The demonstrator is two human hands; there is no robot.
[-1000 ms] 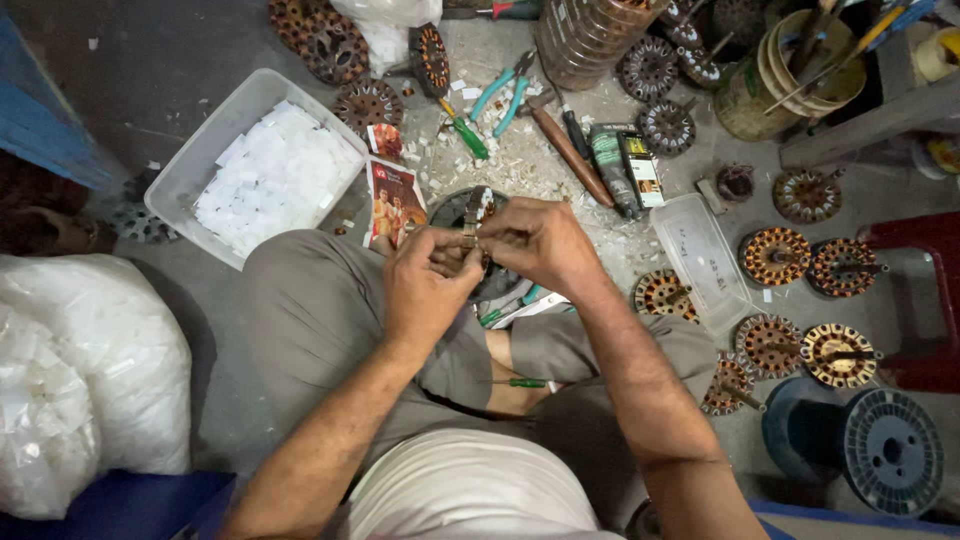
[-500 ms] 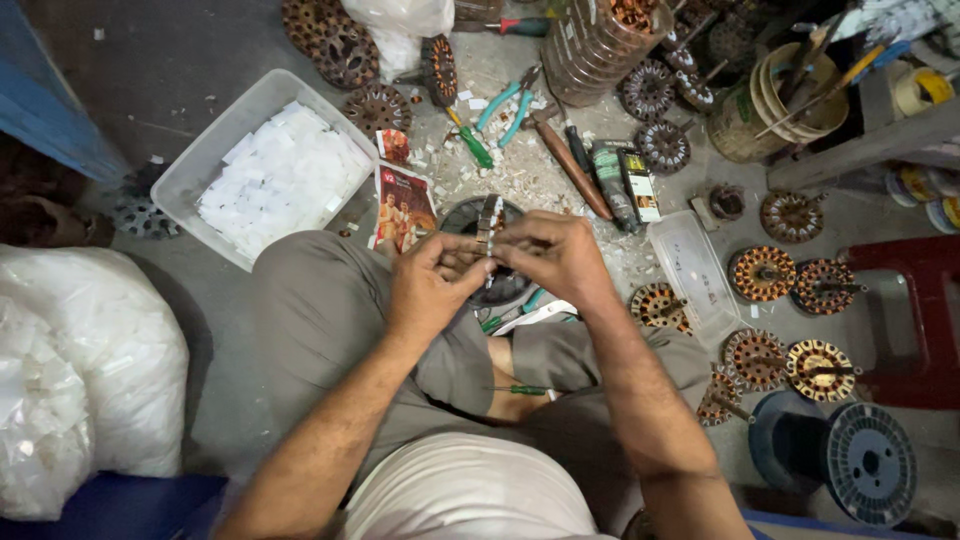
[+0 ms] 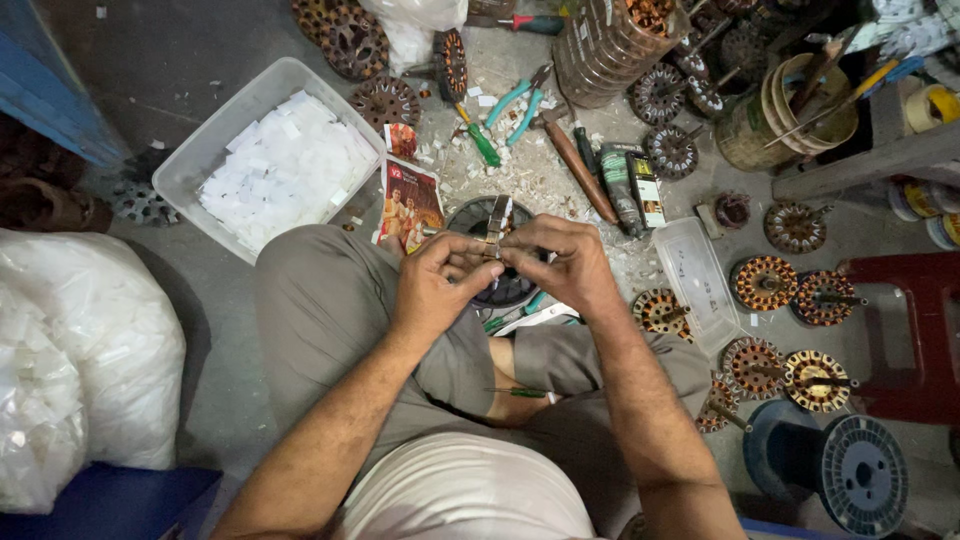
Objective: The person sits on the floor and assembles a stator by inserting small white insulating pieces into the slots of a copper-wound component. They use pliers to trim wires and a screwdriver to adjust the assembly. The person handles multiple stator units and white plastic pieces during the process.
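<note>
I sit cross-legged on the floor. My left hand [image 3: 435, 282] and my right hand [image 3: 560, 262] meet over my lap, both pinching a small stack of thin paper strips [image 3: 495, 222] that stands upright between the fingertips. Directly under the hands lies a round dark motor stator [image 3: 500, 290], partly hidden by my fingers. A small green-handled tool [image 3: 520, 392] rests on my leg below my hands.
A clear plastic tub [image 3: 205, 165] holding white paper pieces stands at the upper left. Teal pliers [image 3: 520, 100], a green screwdriver [image 3: 482, 145] and paper scraps lie ahead. Several copper-wound stators [image 3: 765, 282] sit right, beside a red stool [image 3: 915, 330] and wire spool [image 3: 860, 485]. White sacks [image 3: 80, 370] lie left.
The view has shifted slightly. My hands stay together over the stator, and the paper strips now stand more upright between my fingertips.
</note>
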